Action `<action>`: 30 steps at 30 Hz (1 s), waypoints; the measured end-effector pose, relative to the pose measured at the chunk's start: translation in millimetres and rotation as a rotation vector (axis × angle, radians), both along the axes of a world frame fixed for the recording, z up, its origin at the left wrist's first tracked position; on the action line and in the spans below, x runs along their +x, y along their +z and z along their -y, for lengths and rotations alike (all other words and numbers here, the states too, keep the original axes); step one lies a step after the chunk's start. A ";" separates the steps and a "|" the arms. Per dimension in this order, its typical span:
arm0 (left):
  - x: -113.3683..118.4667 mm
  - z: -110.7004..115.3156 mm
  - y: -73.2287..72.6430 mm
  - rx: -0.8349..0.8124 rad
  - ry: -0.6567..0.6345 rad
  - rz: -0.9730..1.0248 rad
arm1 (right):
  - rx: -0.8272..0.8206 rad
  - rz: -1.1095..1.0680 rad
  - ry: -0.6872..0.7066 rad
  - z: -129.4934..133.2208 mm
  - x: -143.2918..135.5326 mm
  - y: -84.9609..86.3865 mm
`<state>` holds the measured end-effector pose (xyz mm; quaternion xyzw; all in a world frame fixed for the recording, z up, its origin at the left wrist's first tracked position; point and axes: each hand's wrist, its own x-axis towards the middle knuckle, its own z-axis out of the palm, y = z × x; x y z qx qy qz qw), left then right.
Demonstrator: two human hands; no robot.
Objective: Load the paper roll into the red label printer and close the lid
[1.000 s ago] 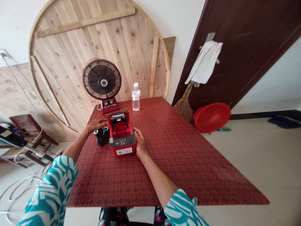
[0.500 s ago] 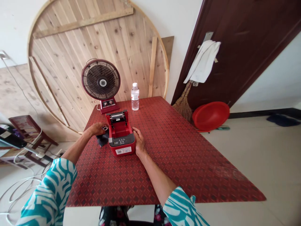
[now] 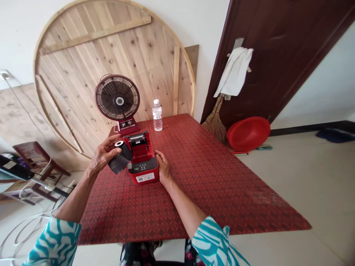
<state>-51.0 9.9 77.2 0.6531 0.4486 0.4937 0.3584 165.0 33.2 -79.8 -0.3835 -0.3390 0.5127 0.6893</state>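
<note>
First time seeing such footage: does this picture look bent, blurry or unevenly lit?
Head view: the table and door look skewed, probably wide-angle distortion; head view: light looks soft, without hard shadows; head view: fine print on the label of the printer is unreadable.

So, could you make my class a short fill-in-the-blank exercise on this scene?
1. The left grip holds a roll with a white core and a ____ outside.
2. The right grip is beside the red machine, whose lid is not shut but ____.
3. The bottle stands to the ____ of the fan.
4. The colour of the cloth hanging at the door is ____.

Missing words: black; open; right; white.
</note>
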 end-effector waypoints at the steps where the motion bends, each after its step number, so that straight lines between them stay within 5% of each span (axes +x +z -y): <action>1: 9.3 2.2 -0.5 0.014 -0.018 0.012 | 0.001 -0.001 0.001 0.3 -0.1 0.4; 4: 31.9 0.0 -5.9 0.021 -0.035 -0.078 | 0.000 -0.004 0.010 0.7 -0.6 0.8; 9: 56.9 -14.7 -13.2 0.014 -0.082 -0.512 | 0.013 -0.001 0.001 -1.8 -2.8 -1.2; 19: 85.2 -51.7 -3.5 -0.030 -0.108 -1.142 | 0.026 -0.023 0.010 -5.0 -5.2 -1.7; 25: 86.7 -66.3 -4.7 -0.061 -0.180 -1.111 | 0.018 -0.040 0.023 -3.3 -5.3 2.3; 30: 80.0 -69.5 -27.2 -0.189 -0.250 -0.834 | 0.017 -0.040 0.017 -1.3 -4.4 6.6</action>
